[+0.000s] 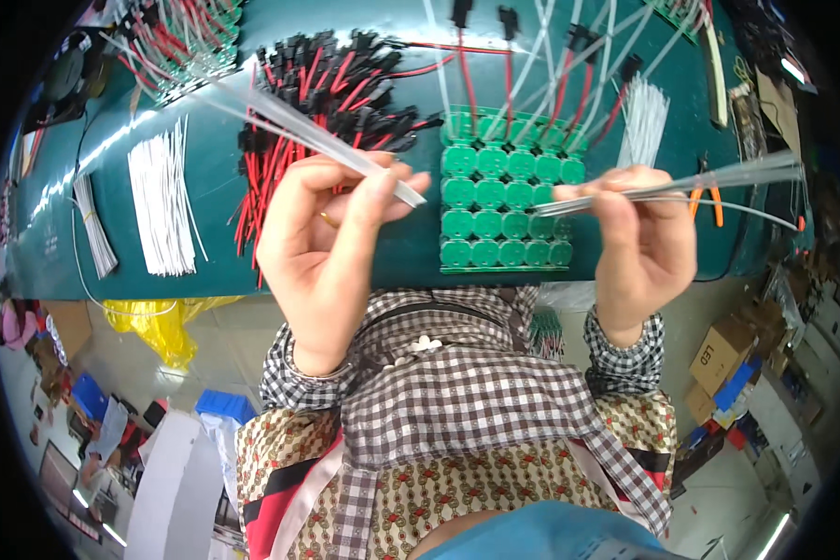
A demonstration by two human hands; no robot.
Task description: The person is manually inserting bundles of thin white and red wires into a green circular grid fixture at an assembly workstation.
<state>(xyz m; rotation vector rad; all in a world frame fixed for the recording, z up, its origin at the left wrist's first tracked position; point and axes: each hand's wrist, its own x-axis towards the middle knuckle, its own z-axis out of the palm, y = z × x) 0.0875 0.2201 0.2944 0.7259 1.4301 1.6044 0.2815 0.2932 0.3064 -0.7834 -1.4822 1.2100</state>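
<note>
My left hand (317, 243) pinches a bundle of thin, pale wires (294, 126) between thumb and fingers, its cut ends by the fingertips and its length running up and left. In my right hand (649, 233) is a second bundle of thin grey-white wires (742, 175), stretching out to the right. Both hands are raised over the bench's near edge. Between them lies a green circuit board panel (476, 224) of rounded units in rows. Along its far edge stand red-and-black connector leads (509, 89) and white wires; the right fingers partly hide its right side.
A heap of red-and-black connector leads (331, 93) lies left of the panel. White wire bundles rest farther left (163, 201), at the far left (93, 224) and at the right (644, 121). Orange-handled pliers (716, 201) lie right. A yellow bag (163, 327) is below the bench.
</note>
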